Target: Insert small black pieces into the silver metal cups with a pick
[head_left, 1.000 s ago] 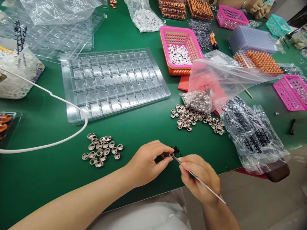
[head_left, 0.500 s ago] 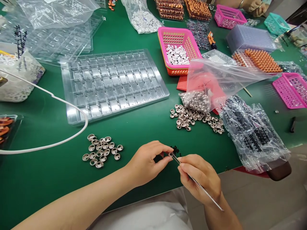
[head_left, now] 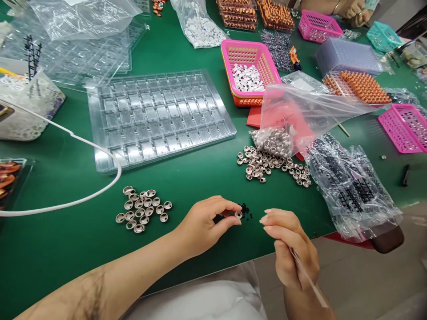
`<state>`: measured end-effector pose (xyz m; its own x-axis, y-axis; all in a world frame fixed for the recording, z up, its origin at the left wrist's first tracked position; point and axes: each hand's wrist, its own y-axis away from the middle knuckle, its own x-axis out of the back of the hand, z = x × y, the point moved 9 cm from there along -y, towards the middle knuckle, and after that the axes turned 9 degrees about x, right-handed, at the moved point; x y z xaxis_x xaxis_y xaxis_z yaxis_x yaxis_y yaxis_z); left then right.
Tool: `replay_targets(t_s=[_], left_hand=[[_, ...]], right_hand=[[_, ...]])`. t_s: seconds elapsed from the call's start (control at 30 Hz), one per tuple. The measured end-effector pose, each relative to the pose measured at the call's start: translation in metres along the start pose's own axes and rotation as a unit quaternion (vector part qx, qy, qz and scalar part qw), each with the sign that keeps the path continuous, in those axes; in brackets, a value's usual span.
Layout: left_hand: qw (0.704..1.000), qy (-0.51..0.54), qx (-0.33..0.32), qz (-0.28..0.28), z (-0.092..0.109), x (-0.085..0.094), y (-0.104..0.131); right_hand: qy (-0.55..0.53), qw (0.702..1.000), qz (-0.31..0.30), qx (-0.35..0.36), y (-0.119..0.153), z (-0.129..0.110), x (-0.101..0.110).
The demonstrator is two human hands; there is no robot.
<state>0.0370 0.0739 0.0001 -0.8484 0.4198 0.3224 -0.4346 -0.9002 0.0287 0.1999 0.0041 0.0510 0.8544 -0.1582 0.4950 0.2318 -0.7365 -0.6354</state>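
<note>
Between the thumb and index finger of my left hand (head_left: 207,226) is a small silver ring-like part (head_left: 238,214). Just beyond it lies a small pile of tiny black pieces (head_left: 246,210) on the green table (head_left: 200,186). My right hand (head_left: 293,249) is to the right, apart from the part, with a thin metal tool (head_left: 310,280) gripped and slanting back toward the wrist. A group of silver cup-shaped parts (head_left: 143,209) lies left of my left hand. More loose silver parts (head_left: 260,164) are scattered beyond my hands, by a plastic bag of them (head_left: 273,141).
A clear compartment tray (head_left: 160,115) lies ahead, with a pink basket of white ovals (head_left: 250,48) behind it on the right. Bagged black parts (head_left: 353,186) sit at the right edge. A white cable (head_left: 66,204) loops on the left. Another person's hands (head_left: 356,11) show at the top right.
My right hand has drawn back to the right with the tool, whose tip has left the silver part. My left hand has stayed in place, holding the part.
</note>
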Motion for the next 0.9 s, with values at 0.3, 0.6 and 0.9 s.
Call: replay_targets(t_s=[0.3,0.6,0.9], left_hand=[[0.996,0.033,-0.058,-0.05,0.015,-0.007,0.005],[0.989,0.049,-0.109,-0.089,0.021,-0.016,0.011],[0.982,0.045,-0.159,-0.089,0.029,-0.017,0.014]], right_hand=[[0.045,0.988,-0.128,0.077,-0.001,0.0,-0.017],[0.056,0.966,-0.186,0.173,0.015,-0.008,-0.024],[0.04,0.958,-0.212,0.191,0.014,-0.015,-0.028]])
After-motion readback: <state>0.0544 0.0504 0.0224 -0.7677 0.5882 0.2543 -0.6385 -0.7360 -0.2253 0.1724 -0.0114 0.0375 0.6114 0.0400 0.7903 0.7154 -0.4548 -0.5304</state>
